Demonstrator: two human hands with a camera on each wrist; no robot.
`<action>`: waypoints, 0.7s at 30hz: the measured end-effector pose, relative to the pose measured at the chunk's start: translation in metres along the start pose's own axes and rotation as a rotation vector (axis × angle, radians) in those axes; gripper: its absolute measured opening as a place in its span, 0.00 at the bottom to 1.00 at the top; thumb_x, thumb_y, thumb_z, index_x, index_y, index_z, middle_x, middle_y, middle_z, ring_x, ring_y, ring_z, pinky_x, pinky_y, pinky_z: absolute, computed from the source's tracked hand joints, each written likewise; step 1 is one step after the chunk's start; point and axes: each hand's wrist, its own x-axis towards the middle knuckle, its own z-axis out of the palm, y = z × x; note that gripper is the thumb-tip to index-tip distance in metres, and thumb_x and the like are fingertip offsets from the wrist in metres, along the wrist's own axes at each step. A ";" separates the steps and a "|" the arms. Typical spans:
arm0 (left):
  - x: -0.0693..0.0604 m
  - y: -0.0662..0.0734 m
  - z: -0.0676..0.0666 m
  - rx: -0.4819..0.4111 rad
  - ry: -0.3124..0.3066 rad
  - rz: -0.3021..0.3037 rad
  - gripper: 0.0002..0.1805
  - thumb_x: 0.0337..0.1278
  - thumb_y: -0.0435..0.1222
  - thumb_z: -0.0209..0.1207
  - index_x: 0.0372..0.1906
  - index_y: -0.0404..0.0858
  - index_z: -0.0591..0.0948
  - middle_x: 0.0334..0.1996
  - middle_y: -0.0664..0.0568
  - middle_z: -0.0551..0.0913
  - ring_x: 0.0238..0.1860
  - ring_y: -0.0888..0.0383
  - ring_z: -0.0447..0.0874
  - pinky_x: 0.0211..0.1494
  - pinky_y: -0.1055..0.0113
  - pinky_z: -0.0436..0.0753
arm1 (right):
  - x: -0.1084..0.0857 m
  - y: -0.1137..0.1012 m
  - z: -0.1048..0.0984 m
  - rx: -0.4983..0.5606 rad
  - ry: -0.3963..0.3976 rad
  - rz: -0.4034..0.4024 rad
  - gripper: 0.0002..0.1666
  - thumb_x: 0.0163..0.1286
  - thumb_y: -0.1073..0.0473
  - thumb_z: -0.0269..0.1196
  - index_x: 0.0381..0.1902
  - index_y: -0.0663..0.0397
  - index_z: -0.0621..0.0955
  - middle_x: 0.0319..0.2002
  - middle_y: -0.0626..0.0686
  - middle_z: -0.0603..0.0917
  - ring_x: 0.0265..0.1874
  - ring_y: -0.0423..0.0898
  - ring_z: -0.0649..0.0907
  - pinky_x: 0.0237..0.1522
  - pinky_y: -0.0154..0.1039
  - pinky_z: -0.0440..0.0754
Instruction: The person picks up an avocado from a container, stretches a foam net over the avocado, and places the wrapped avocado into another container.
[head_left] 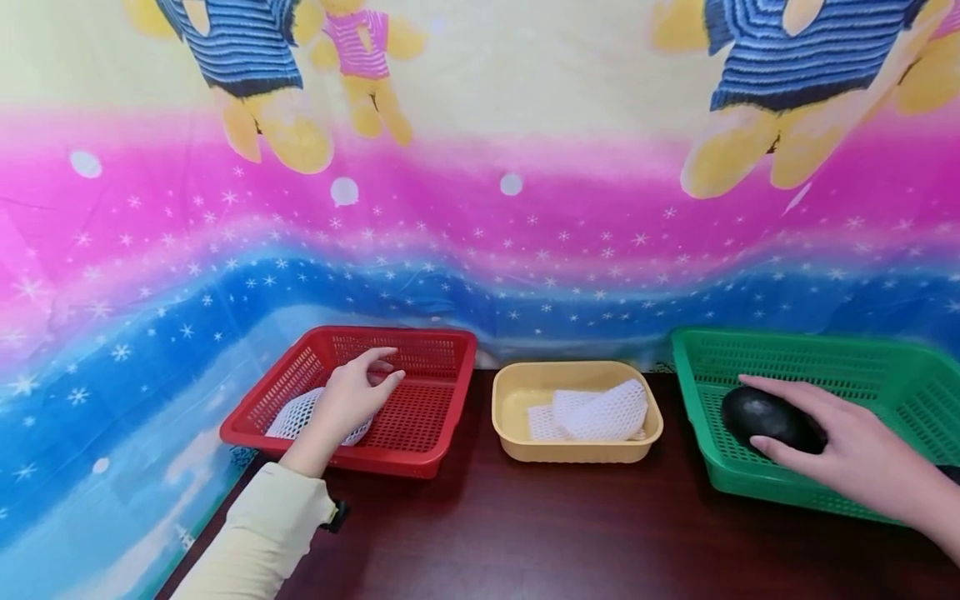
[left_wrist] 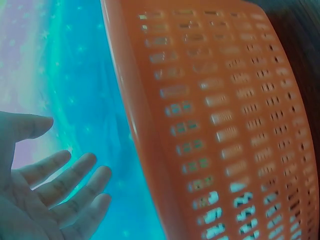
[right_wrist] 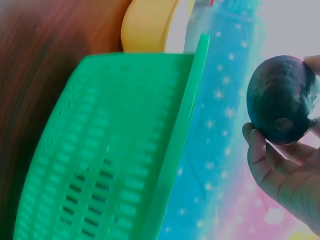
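Note:
My right hand (head_left: 862, 442) grips a dark, glossy, egg-shaped avocado (head_left: 768, 418) above the green basket (head_left: 787, 492). In the right wrist view, the fingers curl round the avocado (right_wrist: 281, 100), and a round scar shows on its lower end. Over the red basket (head_left: 427, 458), my left hand (head_left: 352, 398) hangs with nothing in it, its fingers loosely bent and apart. Below that hand lies a white foam net (head_left: 292, 417), partly hidden by the hand and wrist; whether anything is inside cannot be told. The left wrist view shows the left palm (left_wrist: 30, 210) bare.
Between the two baskets stands a shallow yellow tray (head_left: 573, 452) holding crumpled white foam nets (head_left: 607, 412). All three containers sit on a dark brown table (head_left: 525, 533). A printed cloth (head_left: 480, 217) with bears and snowflakes hangs right behind them.

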 end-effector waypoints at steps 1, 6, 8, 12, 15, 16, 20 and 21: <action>-0.001 0.002 0.001 -0.009 -0.001 0.000 0.30 0.69 0.43 0.64 0.72 0.41 0.74 0.54 0.41 0.84 0.49 0.46 0.84 0.52 0.48 0.85 | 0.000 -0.004 0.001 0.005 0.005 -0.016 0.43 0.61 0.52 0.77 0.73 0.45 0.74 0.58 0.64 0.79 0.49 0.66 0.80 0.26 0.39 0.79; -0.003 0.014 0.008 -0.065 -0.013 0.020 0.29 0.68 0.41 0.64 0.71 0.41 0.74 0.54 0.43 0.84 0.50 0.47 0.84 0.52 0.50 0.85 | 0.001 -0.023 0.010 0.027 0.002 -0.064 0.44 0.59 0.52 0.79 0.72 0.41 0.74 0.56 0.57 0.81 0.47 0.57 0.82 0.28 0.37 0.80; -0.003 0.018 0.011 -0.085 -0.020 0.030 0.29 0.68 0.40 0.64 0.71 0.42 0.74 0.55 0.43 0.84 0.50 0.47 0.84 0.51 0.50 0.85 | 0.002 -0.030 0.014 0.045 -0.009 -0.082 0.44 0.58 0.52 0.79 0.72 0.42 0.74 0.56 0.57 0.81 0.46 0.55 0.82 0.28 0.37 0.81; -0.003 0.028 0.017 -0.139 -0.037 0.048 0.27 0.68 0.36 0.62 0.70 0.42 0.75 0.56 0.42 0.83 0.51 0.46 0.84 0.50 0.51 0.86 | 0.002 -0.042 0.021 0.063 -0.043 -0.101 0.45 0.58 0.50 0.79 0.72 0.41 0.74 0.58 0.57 0.81 0.49 0.58 0.83 0.31 0.41 0.83; -0.003 0.034 0.022 -0.164 -0.045 0.063 0.27 0.67 0.35 0.63 0.69 0.42 0.76 0.56 0.42 0.83 0.51 0.46 0.84 0.50 0.51 0.86 | 0.002 -0.049 0.025 0.060 -0.058 -0.113 0.45 0.58 0.49 0.79 0.72 0.38 0.73 0.60 0.55 0.80 0.53 0.58 0.82 0.36 0.45 0.84; -0.002 0.036 0.025 -0.172 -0.048 0.069 0.27 0.67 0.35 0.63 0.69 0.41 0.76 0.56 0.42 0.83 0.51 0.46 0.84 0.50 0.51 0.86 | 0.002 -0.050 0.026 0.062 -0.055 -0.121 0.45 0.58 0.49 0.79 0.72 0.37 0.74 0.60 0.53 0.81 0.53 0.56 0.82 0.37 0.45 0.84; 0.000 0.045 0.034 -0.192 -0.043 0.077 0.27 0.65 0.35 0.65 0.68 0.42 0.77 0.55 0.43 0.84 0.51 0.47 0.84 0.52 0.52 0.85 | 0.004 -0.057 0.033 0.070 -0.041 -0.156 0.45 0.57 0.48 0.79 0.72 0.35 0.74 0.59 0.48 0.81 0.52 0.48 0.82 0.38 0.43 0.84; 0.001 0.048 0.037 -0.196 -0.043 0.080 0.26 0.65 0.35 0.65 0.68 0.42 0.77 0.55 0.44 0.84 0.51 0.47 0.84 0.53 0.52 0.85 | 0.004 -0.058 0.035 0.075 -0.039 -0.160 0.45 0.57 0.48 0.79 0.71 0.35 0.75 0.58 0.46 0.81 0.52 0.47 0.82 0.38 0.42 0.84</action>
